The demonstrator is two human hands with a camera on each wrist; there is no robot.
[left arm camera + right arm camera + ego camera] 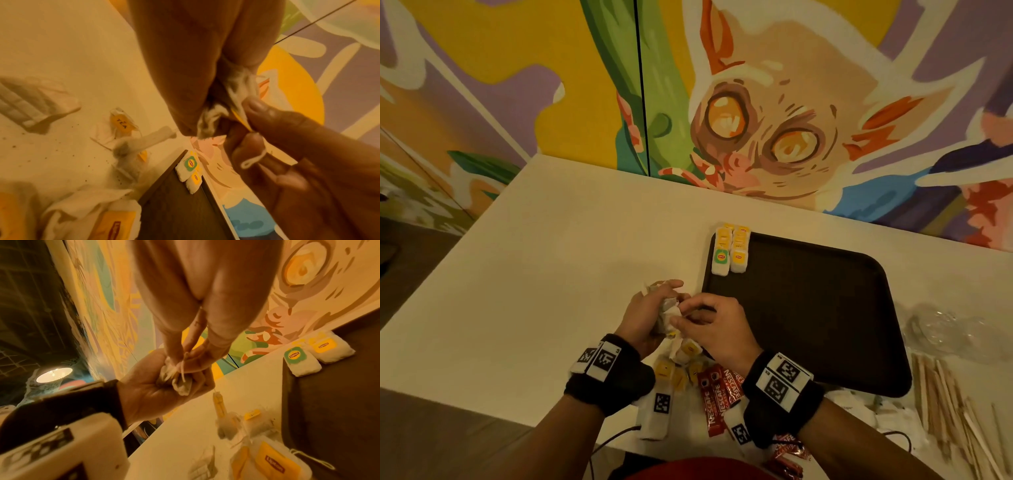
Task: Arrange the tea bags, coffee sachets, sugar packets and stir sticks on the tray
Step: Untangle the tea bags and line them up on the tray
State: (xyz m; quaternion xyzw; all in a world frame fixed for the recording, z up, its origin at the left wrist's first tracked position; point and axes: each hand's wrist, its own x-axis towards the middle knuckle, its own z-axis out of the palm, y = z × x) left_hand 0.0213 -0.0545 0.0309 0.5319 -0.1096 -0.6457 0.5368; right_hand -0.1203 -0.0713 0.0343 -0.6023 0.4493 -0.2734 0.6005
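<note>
Near table edge: red coffee sachets lie long axis roughly toward the wall, between the two wrists. Loose tea bags are heaped just beyond them, touching the tray's near-left corner. Stir sticks lie in a sheaf right of the tray, long axis running near to far.

Mid table: left hand, palm turned inward, fingers curled round a crumpled tea bag. Right hand, knuckles up, thumb and forefinger pinching that bag's string and yellow tag. Both hands are held above the table, just left of the tray; bare surface lies left and beyond.

Far: dark tray, mostly bare. Two rows of bags lie at its far-left corner, overlapping, rows running near to far along the left rim
</note>
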